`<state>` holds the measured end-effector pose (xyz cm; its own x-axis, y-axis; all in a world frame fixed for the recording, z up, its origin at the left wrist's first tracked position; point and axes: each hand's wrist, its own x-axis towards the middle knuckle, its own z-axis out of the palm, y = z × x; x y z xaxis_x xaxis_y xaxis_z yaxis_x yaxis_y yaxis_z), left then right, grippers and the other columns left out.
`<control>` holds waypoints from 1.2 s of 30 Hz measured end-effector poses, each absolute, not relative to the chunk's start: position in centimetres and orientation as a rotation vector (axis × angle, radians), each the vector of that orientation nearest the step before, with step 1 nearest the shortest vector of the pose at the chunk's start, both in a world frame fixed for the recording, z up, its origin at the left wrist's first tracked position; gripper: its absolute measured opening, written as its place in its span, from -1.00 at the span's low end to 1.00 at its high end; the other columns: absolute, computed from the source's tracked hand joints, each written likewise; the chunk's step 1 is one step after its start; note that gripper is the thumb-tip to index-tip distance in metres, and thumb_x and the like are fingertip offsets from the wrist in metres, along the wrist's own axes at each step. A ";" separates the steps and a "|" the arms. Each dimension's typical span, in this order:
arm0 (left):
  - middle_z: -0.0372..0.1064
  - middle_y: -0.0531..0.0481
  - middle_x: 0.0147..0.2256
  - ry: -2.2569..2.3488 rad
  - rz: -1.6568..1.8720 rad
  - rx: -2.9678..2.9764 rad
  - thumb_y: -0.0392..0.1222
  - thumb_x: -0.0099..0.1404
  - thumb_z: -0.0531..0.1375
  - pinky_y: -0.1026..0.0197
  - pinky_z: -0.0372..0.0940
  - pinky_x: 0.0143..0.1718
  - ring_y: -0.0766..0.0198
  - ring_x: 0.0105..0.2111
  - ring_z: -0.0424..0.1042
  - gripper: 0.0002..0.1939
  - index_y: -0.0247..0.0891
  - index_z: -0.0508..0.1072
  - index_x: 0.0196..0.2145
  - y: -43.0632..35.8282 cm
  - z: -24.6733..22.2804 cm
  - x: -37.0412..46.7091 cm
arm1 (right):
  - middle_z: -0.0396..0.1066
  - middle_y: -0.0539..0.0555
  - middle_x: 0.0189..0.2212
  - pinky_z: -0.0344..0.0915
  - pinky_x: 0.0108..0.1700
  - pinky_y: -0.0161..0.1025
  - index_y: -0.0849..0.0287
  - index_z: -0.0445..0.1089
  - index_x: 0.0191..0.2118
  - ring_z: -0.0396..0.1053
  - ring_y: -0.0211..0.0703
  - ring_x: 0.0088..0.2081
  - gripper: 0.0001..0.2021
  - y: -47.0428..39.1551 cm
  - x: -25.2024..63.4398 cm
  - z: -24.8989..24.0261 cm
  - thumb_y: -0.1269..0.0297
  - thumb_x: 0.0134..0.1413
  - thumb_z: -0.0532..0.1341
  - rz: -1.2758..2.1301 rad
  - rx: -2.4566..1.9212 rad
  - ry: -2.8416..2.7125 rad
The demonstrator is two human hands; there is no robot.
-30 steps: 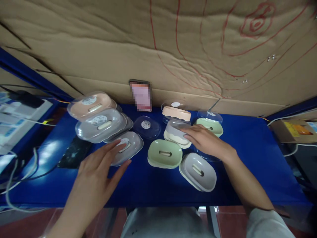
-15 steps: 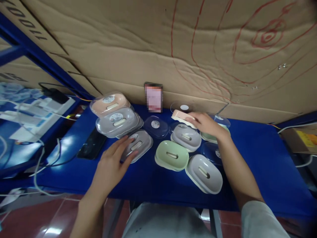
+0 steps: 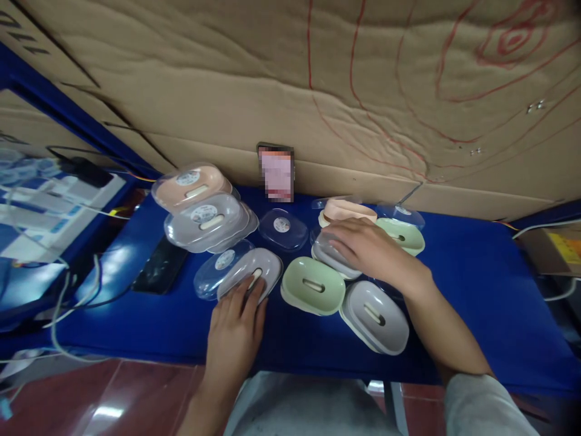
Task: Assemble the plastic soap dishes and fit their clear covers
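Note:
My left hand (image 3: 236,318) has its fingers bent over the near rim of a grey soap dish (image 3: 267,265), reaching to its pale slotted insert. A clear lid (image 3: 211,275) with a round label lies against that dish's left side. My right hand (image 3: 365,245) is closed over the clear lid (image 3: 323,241) on another grey soap dish (image 3: 338,260), hiding much of both. Behind it sits a peach soap dish (image 3: 351,211). An uncovered green soap dish (image 3: 302,275) and a grey one (image 3: 385,306) are nearer me. Another green dish (image 3: 411,237) is at right.
Lidded peach (image 3: 206,178) and grey soap dishes (image 3: 190,227) are piled at back left. A loose clear lid (image 3: 284,236) lies mid-table. A phone (image 3: 276,172) leans on the cardboard wall (image 3: 204,91). A dark phone (image 3: 158,269) and cables lie left.
My left hand moved nearer and right, onto the grey dish; its lid now lies off to the left. My right hand let go of the peach dish and came down onto the lidded grey one.

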<state>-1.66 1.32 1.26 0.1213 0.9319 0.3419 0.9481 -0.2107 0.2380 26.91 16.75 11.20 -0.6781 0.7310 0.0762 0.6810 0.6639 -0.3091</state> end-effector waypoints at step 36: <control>0.07 -0.30 0.43 -1.987 -1.047 -2.227 0.17 0.39 0.33 -0.35 0.17 0.41 -0.27 0.43 0.17 -0.24 -0.18 0.25 0.39 12.8 4.0 -13.2 | 0.44 0.23 0.29 0.32 0.30 0.19 0.09 0.38 0.33 0.38 0.17 0.30 -0.62 18.5 28.4 11.0 0.23 0.53 0.08 0.052 -1.179 -2.484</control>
<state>-13.16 12.76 4.00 -0.0085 0.8915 0.4530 0.8777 -0.2104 0.4306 28.40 18.48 11.02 -0.5707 0.7524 0.3289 0.7379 0.6456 -0.1967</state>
